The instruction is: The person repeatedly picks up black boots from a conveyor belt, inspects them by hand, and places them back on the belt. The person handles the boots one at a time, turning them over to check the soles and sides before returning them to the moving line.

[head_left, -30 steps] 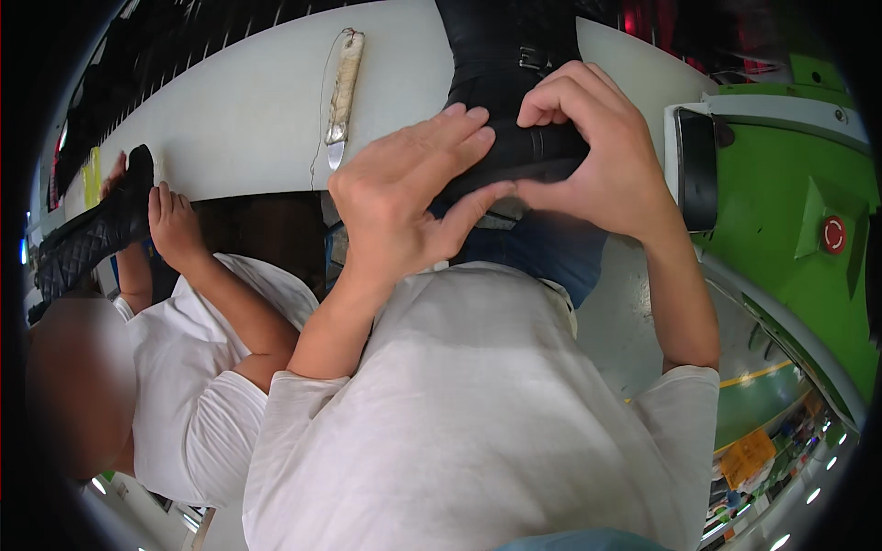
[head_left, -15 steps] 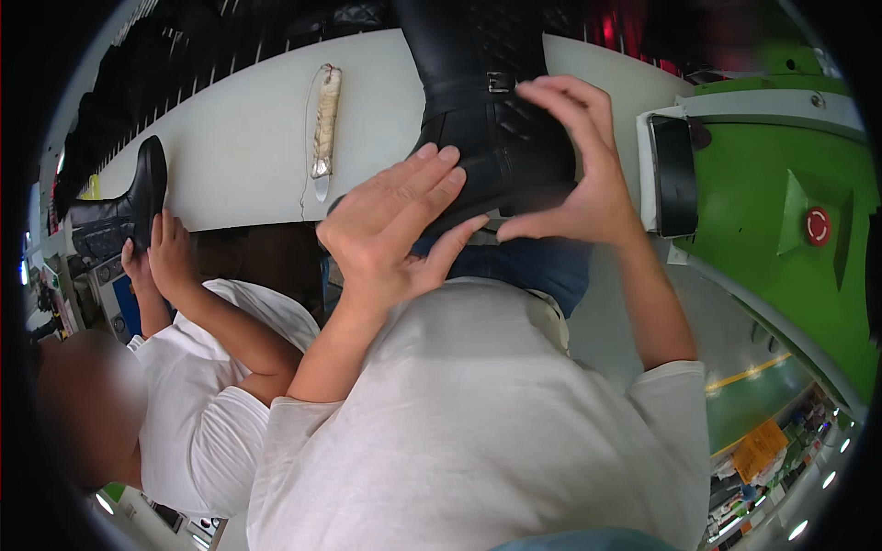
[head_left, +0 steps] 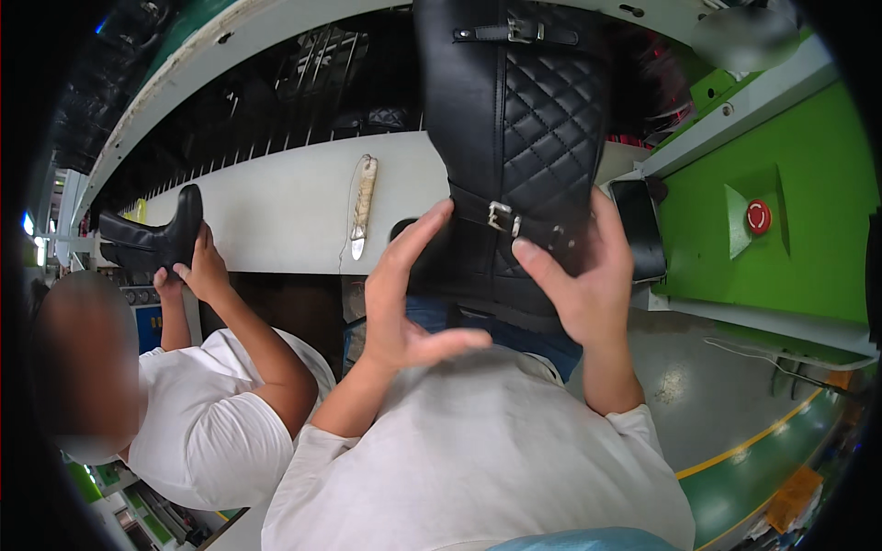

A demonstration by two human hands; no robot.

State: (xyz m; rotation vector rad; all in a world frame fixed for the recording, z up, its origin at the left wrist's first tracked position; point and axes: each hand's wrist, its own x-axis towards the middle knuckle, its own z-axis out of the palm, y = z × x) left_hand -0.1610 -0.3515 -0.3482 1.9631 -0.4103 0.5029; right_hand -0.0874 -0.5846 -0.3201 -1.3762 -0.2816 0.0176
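Note:
A tall black boot (head_left: 537, 129) with a quilted side panel stands in front of me, its shaft pointing away. One buckled strap crosses near its top and another crosses the ankle. My right hand (head_left: 593, 275) grips the ankle's right side, thumb on the strap beside the buckle and fingers behind. Along the left side of the ankle is my left hand (head_left: 393, 308), fingers stretched out, fingertips by the strap's left end and thumb spread apart below. It does not close round the boot. The sole end is dark and partly hidden.
A wrapped-handle knife (head_left: 365, 202) lies on the white table (head_left: 276, 220). On the left, a co-worker holds another black boot (head_left: 165, 234). A dark phone-like slab (head_left: 637, 225) and a green machine (head_left: 781, 156) with a red button (head_left: 758, 217) are on the right.
The boot is turned so its quilted shaft and both straps show. My right hand has closed on the ankle, while my left has come off the foot to the left side. The view has shifted too.

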